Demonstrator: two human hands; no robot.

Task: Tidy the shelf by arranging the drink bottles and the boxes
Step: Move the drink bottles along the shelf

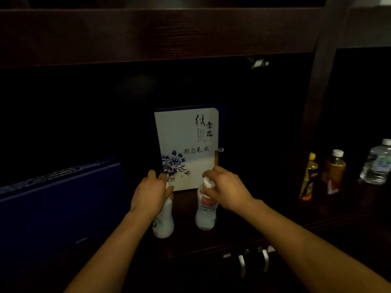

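Two white drink bottles stand on the dark shelf in front of an upright white box (pixel 186 144) printed with blue flowers and calligraphy. My left hand (pixel 151 193) grips the neck of the left white bottle (pixel 164 224). Around the cap and neck of the right white bottle (pixel 205 214) my right hand (pixel 224 187) is closed. A large dark blue box (pixel 59 199) stands at the left of the shelf. In the compartment at the right stand a yellow-capped orange bottle (pixel 309 178), a brown tea bottle (pixel 334 172) and a clear water bottle (pixel 377 163).
A dark wooden shelf board (pixel 158 37) runs overhead, with a small clip (pixel 259 63) hanging under it. A wooden upright (pixel 317 92) divides the two compartments. White cabinet handles (pixel 252 262) sit below the shelf's front edge. The back of the compartment is too dark to read.
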